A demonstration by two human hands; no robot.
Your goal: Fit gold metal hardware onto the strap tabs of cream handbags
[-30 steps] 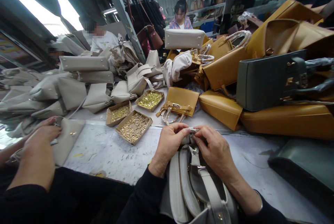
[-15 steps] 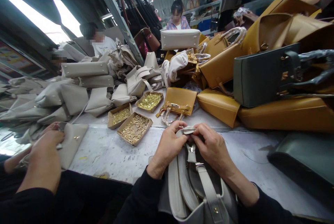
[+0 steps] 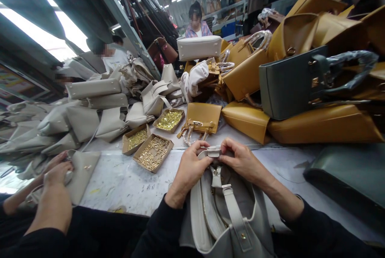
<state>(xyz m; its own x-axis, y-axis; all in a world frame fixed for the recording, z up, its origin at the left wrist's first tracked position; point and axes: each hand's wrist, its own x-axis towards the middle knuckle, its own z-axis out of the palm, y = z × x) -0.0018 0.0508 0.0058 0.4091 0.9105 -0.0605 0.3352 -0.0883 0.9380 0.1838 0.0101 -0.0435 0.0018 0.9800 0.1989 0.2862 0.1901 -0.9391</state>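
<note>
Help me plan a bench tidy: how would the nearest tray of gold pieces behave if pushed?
The cardboard tray would probably slide rather than tip, being low and broad. Its loose gold pieces would likely shift, and might spill over the shallow rim if jolted.

The handbag (image 3: 237, 218) in the worker's lap is a plain pale grey, its lining (image 3: 245, 194) a darker grey, its stud (image 3: 243, 235) gold. The worker's sleeves (image 3: 162, 226) are black. I see gold bits (image 3: 153, 151) in brown cardboard trays (image 3: 141, 164), the farthest lot (image 3: 169, 120) a yellower gold. The tabletop (image 3: 120, 181) is whitish, flecked dark. The heaped bags (image 3: 243, 75) are mustard-tan, one squarish bag (image 3: 285, 89) deep grey-green, and a person's shirt (image 3: 206, 29) is checked pink and blue.
</note>
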